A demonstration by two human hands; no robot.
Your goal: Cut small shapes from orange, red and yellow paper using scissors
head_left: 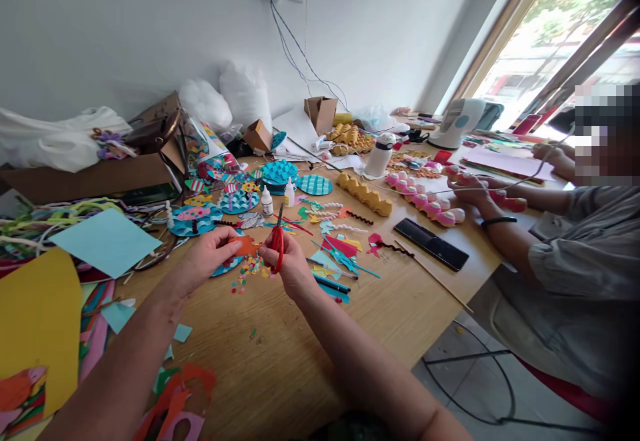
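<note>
My left hand point(213, 252) pinches a small orange paper cutout point(246, 246) between thumb and fingers, over the wooden table. Red-handled scissors point(278, 249) are in my right hand point(293, 264), their blades pointing up and away from me. The right fingertips come close to the cutout's right edge; whether they touch it I cannot tell. Below the cutout lie small coloured paper dots point(253, 266). A blue painted disc point(227, 265) is partly hidden behind my left hand. Two small white glue bottles point(267, 202) stand just beyond my hands.
Scraps of orange paper point(187, 388), a yellow sheet point(40, 321) and a light blue sheet point(107, 241) lie to the left. Pens point(333, 285), a black phone point(431, 244) and a wooden stick point(440, 281) lie right. Another person's hands point(467, 188) are near a pink egg-carton strip point(425, 199).
</note>
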